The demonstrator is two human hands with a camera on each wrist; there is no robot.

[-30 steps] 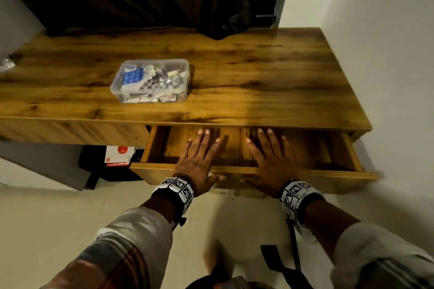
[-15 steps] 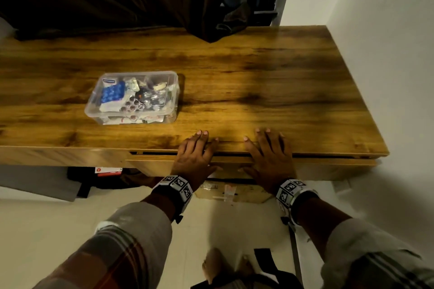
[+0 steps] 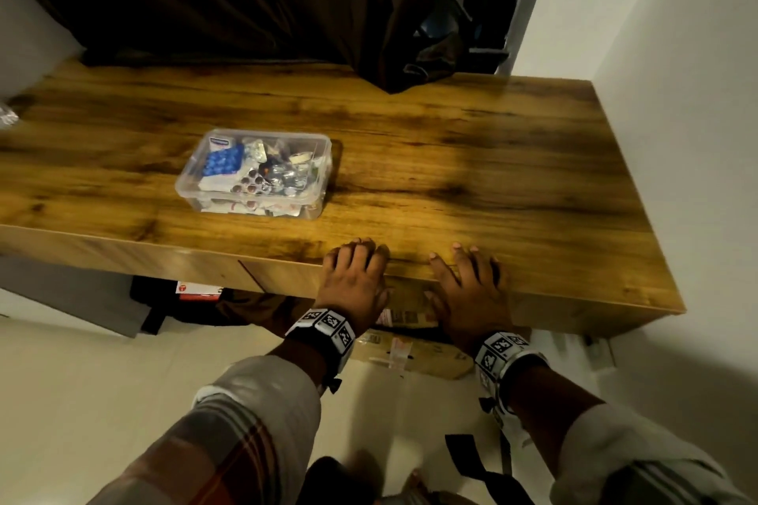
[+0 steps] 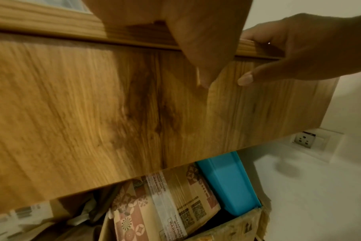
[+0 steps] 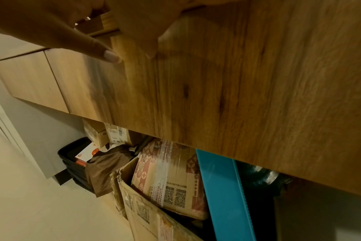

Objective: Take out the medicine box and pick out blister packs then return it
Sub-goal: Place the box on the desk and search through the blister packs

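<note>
Left hand (image 3: pixel 353 279) and right hand (image 3: pixel 467 288) lay flat, fingers straight, against the closed drawer front (image 4: pixel 134 114), fingertips over the desk (image 3: pixel 492 160) edge, holding nothing. Medicine box (image 3: pixel 254 173) sat on the desk left of both hands, long axis running left-right.

Right hand (image 5: pixel 146 24) flat on drawer front (image 5: pixel 227 89) (cartons (image 5: pixel 171 176) below).

Wood desk (image 3: pixel 471 160) w/ clear medicine box (image 3: pixel 254 176) on top.

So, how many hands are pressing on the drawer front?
2: the left hand and the right hand, side by side on the drawer front, fingers over its top edge.
</note>
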